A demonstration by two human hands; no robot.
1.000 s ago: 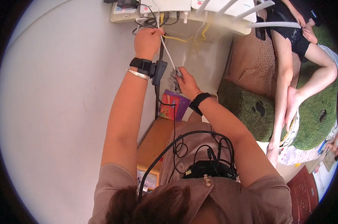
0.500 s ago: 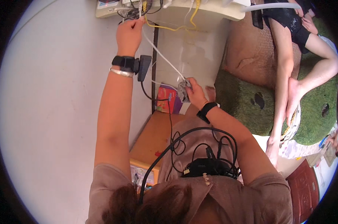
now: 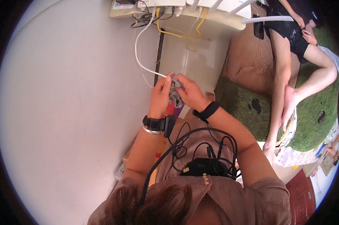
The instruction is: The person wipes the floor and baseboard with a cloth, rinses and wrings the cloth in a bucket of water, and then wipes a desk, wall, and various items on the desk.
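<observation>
Left hand (image 3: pixel 161 96) pinches white cable (image 3: pixel 136 50), right hand (image 3: pixel 193 93) clutches grey cloth (image 3: pixel 174 99); hands together.

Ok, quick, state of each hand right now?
Left hand: closed, pinching the white cable.
Right hand: closed, holding the grey cloth.

Yellow cable (image 3: pixel 170 34): beyond hands, looping below cream shelf (image 3: pixel 214 21)
Brown upholstery (image 3: pixel 248 56): right of hands, farther out
Green cover (image 3: pixel 235 99): right of hands, dark-patched
Seated person (image 3: pixel 282 62): far right of hands
Pale wall (image 3: pixel 64 112): left of hands
</observation>
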